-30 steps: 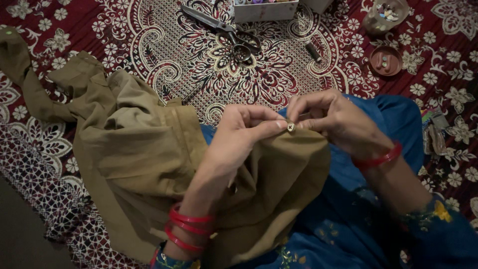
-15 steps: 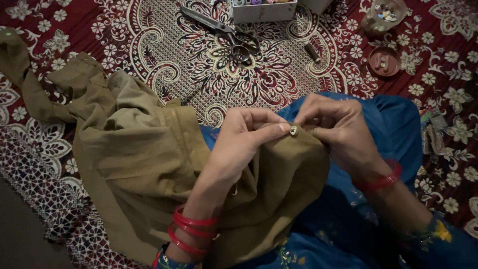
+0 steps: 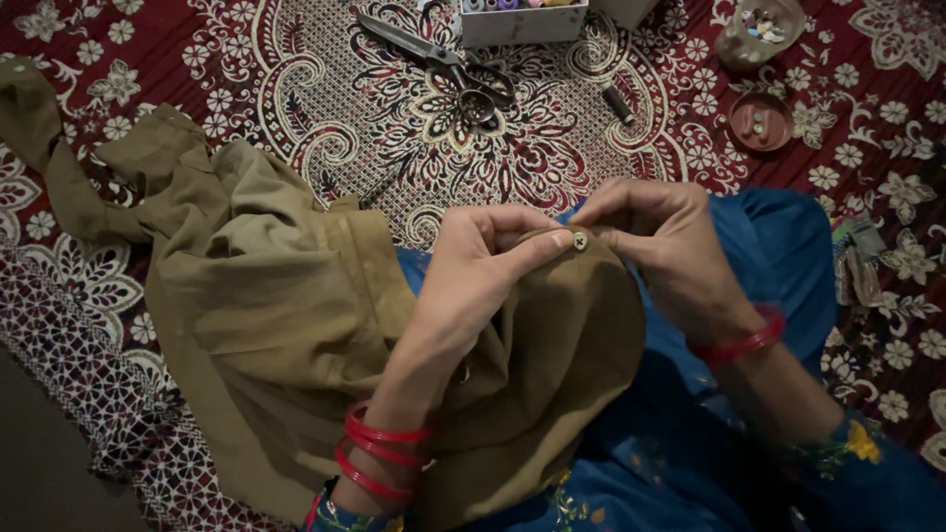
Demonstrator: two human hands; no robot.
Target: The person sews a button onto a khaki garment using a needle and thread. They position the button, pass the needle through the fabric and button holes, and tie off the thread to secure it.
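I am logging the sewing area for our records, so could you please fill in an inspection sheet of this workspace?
Surface: patterned red and white floor cloth, partly covered by fabric.
Job's things: olive-brown garment draped over the lap; small pale four-hole button on its folded edge.
Clutter: scissors, thread box, dark spool, round dish of buttons, clear jar of buttons.
Hands: left hand pinches the fabric beside the button; right hand grips the fabric edge just right of it. A needle cannot be made out.
Cables: nothing seen.
Surroundings: blue embroidered clothing, red bangles on the wrists.
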